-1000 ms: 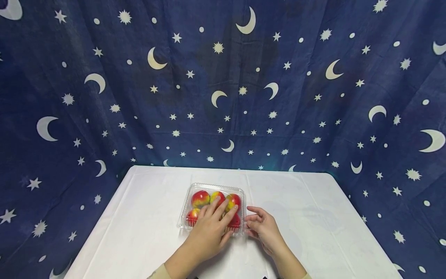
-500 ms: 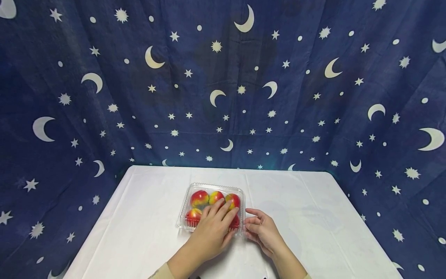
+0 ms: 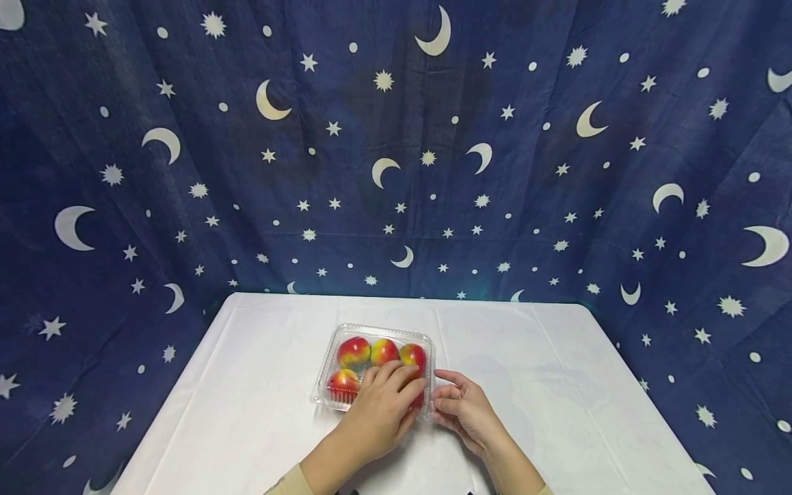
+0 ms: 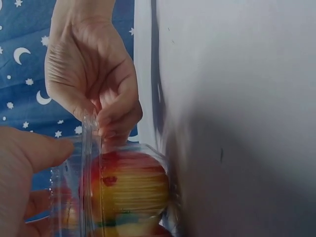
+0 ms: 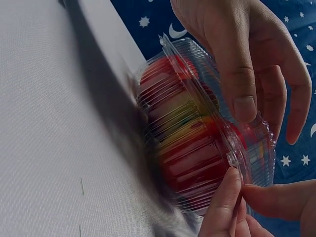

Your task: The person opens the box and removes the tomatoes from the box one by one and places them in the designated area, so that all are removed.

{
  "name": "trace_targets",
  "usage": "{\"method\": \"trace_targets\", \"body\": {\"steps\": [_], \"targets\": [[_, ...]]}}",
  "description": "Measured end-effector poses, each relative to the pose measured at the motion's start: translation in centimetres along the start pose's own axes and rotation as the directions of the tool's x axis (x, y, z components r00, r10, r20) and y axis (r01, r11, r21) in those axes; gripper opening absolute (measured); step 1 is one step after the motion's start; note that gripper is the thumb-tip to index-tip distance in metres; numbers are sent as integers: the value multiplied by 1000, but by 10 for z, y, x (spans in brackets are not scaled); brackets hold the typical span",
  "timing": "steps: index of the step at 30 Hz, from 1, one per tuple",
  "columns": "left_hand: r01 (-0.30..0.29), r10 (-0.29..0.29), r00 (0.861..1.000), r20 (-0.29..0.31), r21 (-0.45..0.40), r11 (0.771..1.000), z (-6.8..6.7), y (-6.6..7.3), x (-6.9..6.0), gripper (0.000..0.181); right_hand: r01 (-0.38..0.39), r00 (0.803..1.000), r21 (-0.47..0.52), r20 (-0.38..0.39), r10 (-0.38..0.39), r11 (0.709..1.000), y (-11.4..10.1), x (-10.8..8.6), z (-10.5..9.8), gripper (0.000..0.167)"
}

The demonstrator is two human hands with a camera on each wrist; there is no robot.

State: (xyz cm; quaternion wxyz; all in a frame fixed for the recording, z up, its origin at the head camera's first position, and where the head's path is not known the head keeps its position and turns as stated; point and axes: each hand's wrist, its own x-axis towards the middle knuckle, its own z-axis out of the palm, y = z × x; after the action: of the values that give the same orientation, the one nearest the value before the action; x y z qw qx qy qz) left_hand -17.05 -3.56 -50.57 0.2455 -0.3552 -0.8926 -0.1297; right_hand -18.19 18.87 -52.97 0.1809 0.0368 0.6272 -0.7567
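A clear plastic clamshell container (image 3: 323, 381) sits closed on the white table, holding several red and yellow fruits (image 3: 354, 351) that look like mangoes. Over the near right part of its lid lies my left hand (image 3: 383, 412), fingers bent loosely and hiding some fruit. In the right wrist view the left thumb (image 5: 244, 106) is at the lid, with the other fingers hanging apart from one another. My right hand (image 3: 467, 412) is at the container's right side. Its thumb and index finger pinch the rim near a corner, as the left wrist view shows the right hand (image 4: 101, 84) doing.
The white-covered table (image 3: 557, 385) extends around the container on all sides. Behind and beside it hangs a dark blue cloth (image 3: 346, 172) printed with moons and stars.
My left fingers have drawn back toward me over the lid and bent more, uncovering more of the back fruits. The right hand stays at the rim. The head view has shifted slightly.
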Motion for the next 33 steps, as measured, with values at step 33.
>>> {"method": "trace_targets", "body": {"steps": [33], "targets": [[-41, 39, 999, -20, -144, 989, 5, 4, -3, 18, 6, 1000, 39, 27, -7, 999, 1, -2, 1, 83]]}}
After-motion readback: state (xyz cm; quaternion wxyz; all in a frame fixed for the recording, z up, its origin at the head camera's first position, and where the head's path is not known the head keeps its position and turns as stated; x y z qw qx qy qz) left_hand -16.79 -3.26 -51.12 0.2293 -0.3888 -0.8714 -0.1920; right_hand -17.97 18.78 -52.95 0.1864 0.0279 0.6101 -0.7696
